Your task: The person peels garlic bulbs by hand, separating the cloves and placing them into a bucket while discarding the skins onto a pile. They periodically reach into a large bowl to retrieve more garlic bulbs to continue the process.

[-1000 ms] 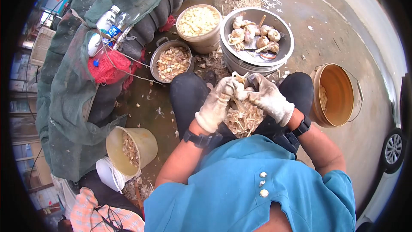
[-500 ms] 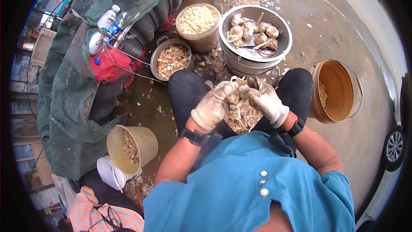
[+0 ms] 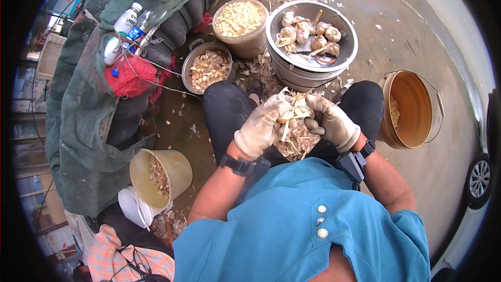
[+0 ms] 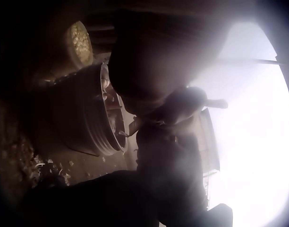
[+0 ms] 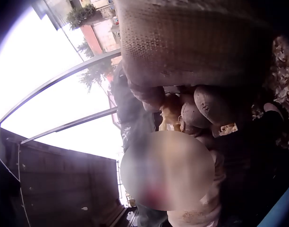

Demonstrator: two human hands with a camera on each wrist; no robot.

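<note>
Both hands wear off-white gloves and meet between the knees, over a heap of garlic skins (image 3: 298,141). My left hand (image 3: 261,128) grips a partly broken garlic bulb (image 3: 295,113) with pale cloves and strips of dry stalk. Close on the other side, my right hand (image 3: 336,124) curls its greyish fingertips (image 3: 313,126) against the bulb. In the right wrist view, garlic (image 5: 171,116) shows between the curled right fingers, and a blurred patch covers part of the scene below. Dark silhouettes of the hands fill the left wrist view.
Whole garlic bulbs (image 3: 319,43) lie in a basin on a bucket (image 3: 297,75) ahead. Left of it stand a bucket of peeled cloves (image 3: 240,18) and a pot of unpeeled cloves (image 3: 210,70). An orange-brown bucket (image 3: 409,109) is at right, a cream bucket (image 3: 180,172) at left.
The hands have spread slightly apart, the right one moving rightward and turning, so more of the garlic bulb and its cloves shows between them. The buckets stay in place.
</note>
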